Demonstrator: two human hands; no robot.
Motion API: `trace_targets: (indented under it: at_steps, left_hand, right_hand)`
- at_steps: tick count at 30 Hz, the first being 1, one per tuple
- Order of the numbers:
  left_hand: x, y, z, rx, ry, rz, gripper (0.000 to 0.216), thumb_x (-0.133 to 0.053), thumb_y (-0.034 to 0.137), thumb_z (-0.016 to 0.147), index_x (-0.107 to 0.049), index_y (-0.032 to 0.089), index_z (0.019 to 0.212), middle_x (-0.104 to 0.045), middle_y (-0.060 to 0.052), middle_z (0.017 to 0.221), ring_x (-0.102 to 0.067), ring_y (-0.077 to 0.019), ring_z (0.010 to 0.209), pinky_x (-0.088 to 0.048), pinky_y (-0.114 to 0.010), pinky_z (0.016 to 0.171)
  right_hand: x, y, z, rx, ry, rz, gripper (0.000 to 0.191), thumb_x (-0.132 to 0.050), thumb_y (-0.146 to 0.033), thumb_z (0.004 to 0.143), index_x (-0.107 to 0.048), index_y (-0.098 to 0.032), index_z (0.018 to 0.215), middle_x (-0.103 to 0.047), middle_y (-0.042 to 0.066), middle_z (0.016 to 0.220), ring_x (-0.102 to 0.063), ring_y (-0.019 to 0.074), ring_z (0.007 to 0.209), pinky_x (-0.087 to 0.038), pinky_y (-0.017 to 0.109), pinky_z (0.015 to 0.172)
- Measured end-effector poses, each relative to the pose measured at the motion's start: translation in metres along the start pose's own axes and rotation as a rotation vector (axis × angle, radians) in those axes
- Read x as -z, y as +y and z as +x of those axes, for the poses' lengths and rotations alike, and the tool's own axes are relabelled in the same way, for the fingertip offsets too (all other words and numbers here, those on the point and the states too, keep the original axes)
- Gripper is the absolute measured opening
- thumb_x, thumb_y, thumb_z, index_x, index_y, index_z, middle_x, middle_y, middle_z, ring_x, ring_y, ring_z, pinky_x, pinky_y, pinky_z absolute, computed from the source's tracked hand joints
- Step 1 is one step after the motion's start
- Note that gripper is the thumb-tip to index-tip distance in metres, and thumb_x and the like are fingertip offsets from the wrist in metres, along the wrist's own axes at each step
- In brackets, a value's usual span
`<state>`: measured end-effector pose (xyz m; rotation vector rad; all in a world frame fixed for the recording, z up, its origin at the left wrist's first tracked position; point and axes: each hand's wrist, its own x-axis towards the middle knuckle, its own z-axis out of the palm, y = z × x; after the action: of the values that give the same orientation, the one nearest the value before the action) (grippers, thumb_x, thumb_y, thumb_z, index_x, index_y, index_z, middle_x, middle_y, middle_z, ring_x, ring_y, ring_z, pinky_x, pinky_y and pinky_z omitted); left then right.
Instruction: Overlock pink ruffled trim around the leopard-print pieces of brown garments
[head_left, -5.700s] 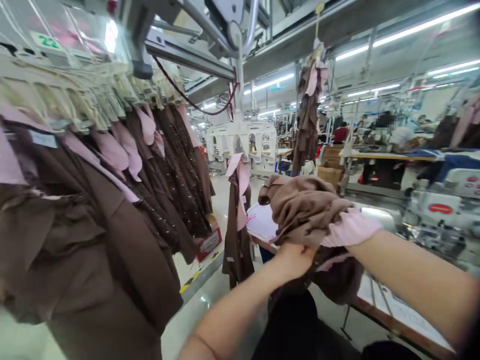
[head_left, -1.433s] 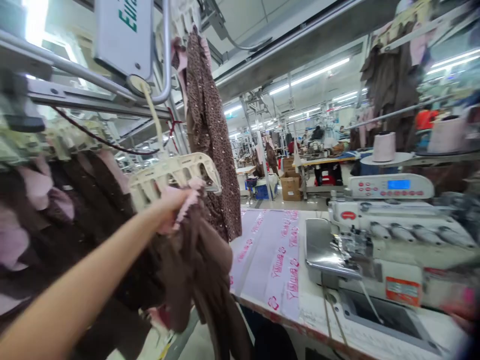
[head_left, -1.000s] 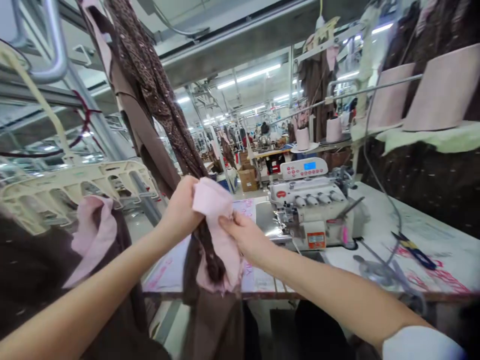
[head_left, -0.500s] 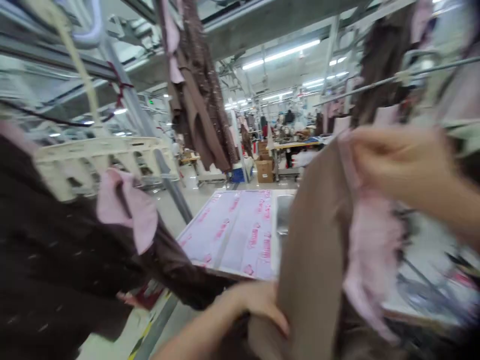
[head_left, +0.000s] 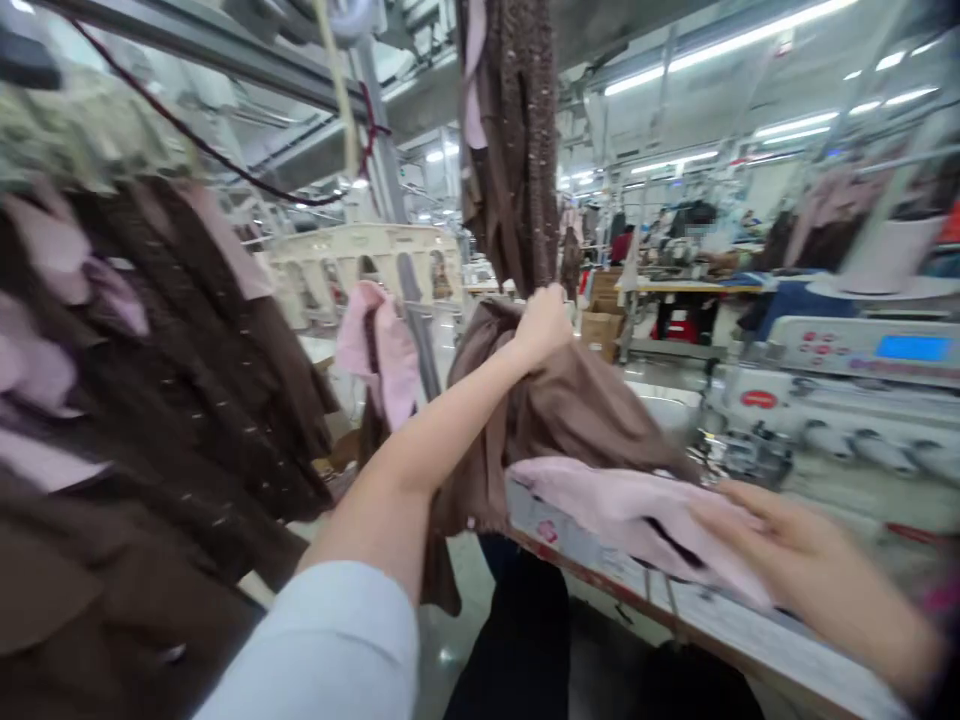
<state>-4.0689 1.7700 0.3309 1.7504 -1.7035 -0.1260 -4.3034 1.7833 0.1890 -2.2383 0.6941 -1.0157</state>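
Note:
My left hand [head_left: 543,322] is raised and closed around the top of a brown garment [head_left: 570,410] that drapes down toward the table. My right hand [head_left: 780,555] lies low at the right on the garment's pink part [head_left: 630,505], fingers stretched over the cloth and gripping its edge. The pink part rests on the front edge of the sewing table [head_left: 757,640]. Directly above my left hand hangs a dark dotted garment [head_left: 517,140] from the overhead rail.
A row of brown and pink garments [head_left: 150,380] hangs on the left. A cream hanger carrier [head_left: 360,260] holds a pink-collared piece [head_left: 375,345]. A white sewing machine [head_left: 840,400] stands on the table at right. Other workstations and cardboard boxes [head_left: 600,325] lie behind.
My left hand has risen from low on the brown cloth to grip its top. My right hand has dropped from chest height to the table edge, laying the pink part down.

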Motion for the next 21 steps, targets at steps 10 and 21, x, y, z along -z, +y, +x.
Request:
trace_targets:
  at_steps: [10,21]
  left_hand:
    - [-0.145,-0.078,-0.124,-0.077,-0.229,-0.212,0.02,-0.043,0.032,0.083,-0.052,0.015,0.075,-0.051,-0.002,0.078,-0.049,-0.0147,0.075,-0.038,-0.026,0.069]
    - [-0.073,-0.115,-0.062,-0.246,-0.293,-0.008,0.031,-0.04,0.037,0.082,-0.053,0.017,0.062,-0.05,0.002,0.058,-0.047,-0.0124,0.058,-0.031,-0.021,0.056]
  right_hand:
    - [-0.037,0.035,0.011,-0.204,0.052,0.127,0.031,-0.047,-0.037,0.081,-0.039,-0.016,0.059,-0.035,-0.003,0.058,-0.034,0.0101,0.056,-0.026,0.022,0.05]
    - [-0.053,0.035,-0.023,-0.473,-0.048,0.357,0.044,-0.052,-0.049,0.076,-0.029,-0.017,0.056,-0.025,-0.005,0.055,-0.024,0.0065,0.05,-0.017,0.02,0.043]
